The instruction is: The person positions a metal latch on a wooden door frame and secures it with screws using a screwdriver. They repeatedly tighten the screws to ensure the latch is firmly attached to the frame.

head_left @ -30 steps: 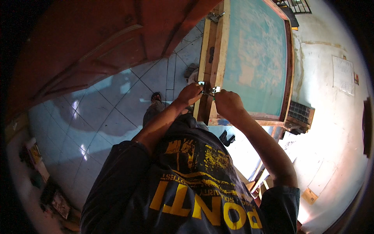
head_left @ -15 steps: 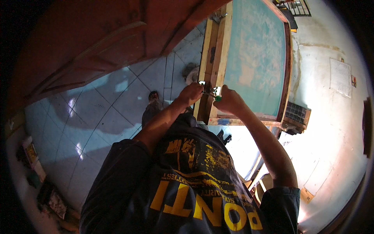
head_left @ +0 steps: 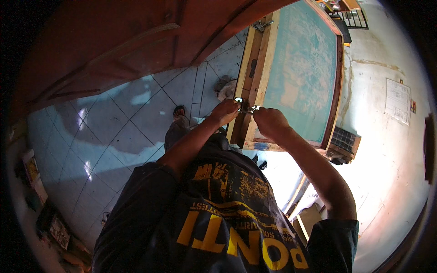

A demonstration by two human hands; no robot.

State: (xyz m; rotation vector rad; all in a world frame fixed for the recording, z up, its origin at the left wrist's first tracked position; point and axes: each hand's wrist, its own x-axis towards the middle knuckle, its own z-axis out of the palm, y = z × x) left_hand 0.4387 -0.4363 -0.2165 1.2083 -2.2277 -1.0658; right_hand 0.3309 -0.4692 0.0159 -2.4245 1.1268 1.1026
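Note:
A metal clamp (head_left: 246, 108) sits on the near end of the wooden rails along the left side of a screen-printing frame (head_left: 339, 91) with teal mesh. My left hand (head_left: 225, 112) is closed at the clamp's left end, its fingertips gripping the metal. From the other side, my right hand (head_left: 271, 123) has its fingers curled onto the clamp's right end, with the wrist over the frame's near corner. The fingers hide much of the small hardware there. Toward the far end of the same rails is a second metal clamp (head_left: 262, 25), with no hand on it.
A reddish-brown panelled door (head_left: 118, 50) looms at upper left above the blue tiled floor (head_left: 123, 123). Beside the rails a crumpled cloth (head_left: 226, 88) lies low. A dark gridded box (head_left: 344, 141) stands right of the frame, near a pale wall (head_left: 378, 104) with a paper sheet (head_left: 398, 101).
My right hand has turned and shifted at the clamp; a green piece that showed under its fingers is no longer visible. My left hand stays on the clamp. The view has shifted slightly.

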